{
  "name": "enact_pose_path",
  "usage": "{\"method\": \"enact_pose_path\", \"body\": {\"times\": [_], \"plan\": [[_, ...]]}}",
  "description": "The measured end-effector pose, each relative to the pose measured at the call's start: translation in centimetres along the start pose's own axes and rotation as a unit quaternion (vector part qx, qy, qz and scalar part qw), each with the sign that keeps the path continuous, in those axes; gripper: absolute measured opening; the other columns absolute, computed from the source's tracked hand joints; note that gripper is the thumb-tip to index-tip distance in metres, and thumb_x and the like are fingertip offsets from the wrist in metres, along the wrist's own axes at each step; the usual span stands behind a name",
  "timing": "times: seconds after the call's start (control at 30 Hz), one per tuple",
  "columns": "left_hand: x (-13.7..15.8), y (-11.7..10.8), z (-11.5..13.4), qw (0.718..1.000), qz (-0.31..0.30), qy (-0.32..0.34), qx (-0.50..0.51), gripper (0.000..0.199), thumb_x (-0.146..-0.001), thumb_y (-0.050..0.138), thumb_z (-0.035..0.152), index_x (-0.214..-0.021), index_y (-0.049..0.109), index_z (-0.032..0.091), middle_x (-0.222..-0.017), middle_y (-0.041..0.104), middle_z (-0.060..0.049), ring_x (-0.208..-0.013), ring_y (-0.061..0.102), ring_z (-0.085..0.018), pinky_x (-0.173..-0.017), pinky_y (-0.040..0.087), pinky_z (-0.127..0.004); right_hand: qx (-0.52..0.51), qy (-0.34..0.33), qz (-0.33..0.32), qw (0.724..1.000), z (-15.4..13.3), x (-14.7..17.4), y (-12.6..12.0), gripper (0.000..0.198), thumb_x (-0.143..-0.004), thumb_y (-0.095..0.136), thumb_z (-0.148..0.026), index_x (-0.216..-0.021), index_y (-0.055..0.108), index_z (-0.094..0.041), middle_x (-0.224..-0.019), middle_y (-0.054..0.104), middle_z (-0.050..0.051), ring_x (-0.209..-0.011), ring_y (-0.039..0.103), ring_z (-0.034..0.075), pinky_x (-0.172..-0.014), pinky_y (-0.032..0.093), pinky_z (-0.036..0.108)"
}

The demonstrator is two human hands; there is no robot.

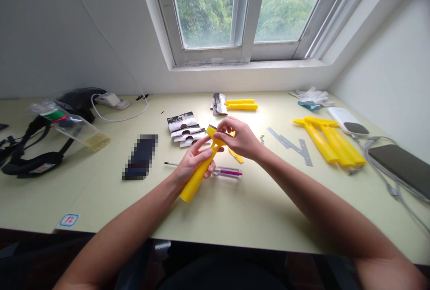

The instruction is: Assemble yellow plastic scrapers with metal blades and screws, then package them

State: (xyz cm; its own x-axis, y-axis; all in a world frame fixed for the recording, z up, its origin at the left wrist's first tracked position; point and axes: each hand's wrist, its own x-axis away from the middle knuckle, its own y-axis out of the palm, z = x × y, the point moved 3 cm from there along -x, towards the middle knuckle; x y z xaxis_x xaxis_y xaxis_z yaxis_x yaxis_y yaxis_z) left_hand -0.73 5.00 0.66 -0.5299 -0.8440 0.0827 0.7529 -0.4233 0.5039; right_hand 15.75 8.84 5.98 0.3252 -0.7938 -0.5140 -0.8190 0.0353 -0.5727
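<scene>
My left hand (194, 159) is closed around the ribbed handle of a yellow scraper (198, 174), which slants up and away with its head at the far end. At that head, my right hand (235, 134) has thumb and fingers pinched together. Whatever lies between those fingertips is hidden. Beneath the hands, a screwdriver (230, 172) with a clear and purple handle lies on the table. A flat yellow piece (236, 155) shows partly below my right hand. To the right lie several thin metal blades (295, 145) and a small pile of screws (262, 139).
Black-and-white cardboard sleeves (183, 129) lie beyond my hands, near yellow handles (241, 104) in packaging. More yellow scraper handles (331, 142) rest at right, by white gloves (312, 98), a power bank (348, 121) and cables. A bottle (74, 126) and a blurred-out dark object (140, 157) are left.
</scene>
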Motion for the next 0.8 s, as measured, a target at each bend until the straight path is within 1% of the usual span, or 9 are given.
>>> {"method": "enact_pose_path", "body": {"times": [0.1, 0.23, 0.3, 0.37, 0.43, 0.5, 0.57, 0.67, 0.8], "plan": [[0.0, 0.0, 0.1, 1.000, 0.005, -0.007, 0.010, 0.065, -0.085, 0.067, 0.026, -0.144, 0.040, 0.033, -0.118, 0.065, -0.013, -0.053, 0.059, -0.007, -0.043, 0.045, -0.018, 0.015, -0.013, 0.026, 0.999, 0.4, 0.1, 0.3, 0.016, -0.085, 0.066, -0.032, -0.077, 0.062, -0.019, -0.076, 0.058, 0.001, -0.069, 0.051, 0.012, -0.065, 0.042, 0.025], [-0.1, -0.2, 0.3, 0.999, 0.030, -0.013, 0.022, 0.068, -0.084, 0.068, 0.026, -0.145, 0.039, 0.032, -0.118, 0.065, -0.014, -0.054, 0.060, -0.008, -0.042, 0.044, -0.017, 0.132, -0.120, 0.046, 0.983, -0.1, 0.4, 0.5, 0.021, -0.093, 0.054, -0.032, -0.081, 0.066, -0.020, -0.078, 0.062, 0.005, -0.073, 0.053, 0.015, -0.073, 0.043, 0.031], [-0.1, -0.5, 0.7, 0.998, 0.054, -0.001, 0.026, 0.069, -0.083, 0.069, 0.025, -0.144, 0.039, 0.032, -0.117, 0.065, -0.013, -0.055, 0.059, -0.008, -0.041, 0.044, -0.016, 0.182, -0.138, 0.034, 0.973, -0.7, 0.5, 0.2, 0.024, -0.095, 0.049, -0.030, -0.082, 0.066, -0.019, -0.080, 0.064, 0.006, -0.076, 0.054, 0.017, -0.075, 0.042, 0.033], [-0.2, -0.9, 1.4, 0.996, 0.082, 0.024, 0.031, 0.068, -0.082, 0.069, 0.024, -0.143, 0.040, 0.033, -0.116, 0.065, -0.011, -0.055, 0.058, -0.007, -0.042, 0.044, -0.016, 0.206, -0.111, -0.025, 0.972, -1.5, 0.6, -0.1, 0.022, -0.093, 0.051, -0.033, -0.087, 0.067, -0.019, -0.084, 0.065, 0.007, -0.078, 0.055, 0.017, -0.073, 0.042, 0.032], [-0.2, -1.4, 2.1, 0.992, 0.109, 0.047, 0.038, 0.067, -0.082, 0.068, 0.023, -0.143, 0.040, 0.034, -0.117, 0.064, -0.010, -0.056, 0.057, -0.006, -0.043, 0.044, -0.015, 0.219, -0.057, -0.157, 0.961, -1.9, 1.0, 0.1, 0.022, -0.085, 0.062, -0.039, -0.095, 0.067, -0.020, -0.088, 0.066, 0.007, -0.075, 0.057, 0.017, -0.064, 0.041, 0.030], [-0.2, -1.8, 2.6, 0.989, 0.128, 0.062, 0.049, 0.067, -0.082, 0.067, 0.021, -0.142, 0.040, 0.034, -0.118, 0.064, -0.010, -0.056, 0.056, -0.005, -0.044, 0.044, -0.014, 0.228, -0.004, -0.313, 0.922, -1.9, 1.9, 0.7, 0.026, -0.076, 0.071, -0.038, -0.095, 0.068, -0.021, -0.083, 0.066, 0.006, -0.065, 0.055, 0.016, -0.053, 0.036, 0.027], [-0.1, -2.0, 2.9, 0.986, 0.141, 0.069, 0.057, 0.067, -0.082, 0.067, 0.021, -0.142, 0.040, 0.033, -0.116, 0.064, -0.009, -0.056, 0.056, -0.005, -0.044, 0.043, -0.014, 0.232, 0.018, -0.406, 0.884, -1.7, 2.7, 1.0, 0.014, -0.073, 0.072, -0.029, -0.083, 0.068, -0.020, -0.074, 0.064, 0.004, -0.057, 0.052, 0.014, -0.048, 0.031, 0.026], [-0.1, -2.0, 3.1, 0.985, 0.143, 0.074, 0.056, 0.068, -0.081, 0.068, 0.022, -0.142, 0.041, 0.033, -0.115, 0.065, -0.009, -0.056, 0.055, -0.005, -0.044, 0.042, -0.013, 0.230, -0.006, -0.418, 0.879, -1.9, 2.7, 0.2, 0.003, -0.074, 0.067, -0.017, -0.075, 0.067, -0.020, -0.072, 0.063, 0.004, -0.058, 0.051, 0.013, -0.049, 0.032, 0.025], [0.0, -1.9, 3.2, 0.986, 0.137, 0.078, 0.055, 0.068, -0.079, 0.069, 0.023, -0.141, 0.042, 0.034, -0.116, 0.065, -0.008, -0.057, 0.055, -0.005, -0.044, 0.041, -0.013, 0.195, -0.025, -0.357, 0.913, -3.0, 1.2, -4.0, 0.010, -0.076, 0.066, -0.022, -0.085, 0.070, -0.023, -0.085, 0.064, 0.005, -0.071, 0.057, 0.015, -0.061, 0.042, 0.027]]}}
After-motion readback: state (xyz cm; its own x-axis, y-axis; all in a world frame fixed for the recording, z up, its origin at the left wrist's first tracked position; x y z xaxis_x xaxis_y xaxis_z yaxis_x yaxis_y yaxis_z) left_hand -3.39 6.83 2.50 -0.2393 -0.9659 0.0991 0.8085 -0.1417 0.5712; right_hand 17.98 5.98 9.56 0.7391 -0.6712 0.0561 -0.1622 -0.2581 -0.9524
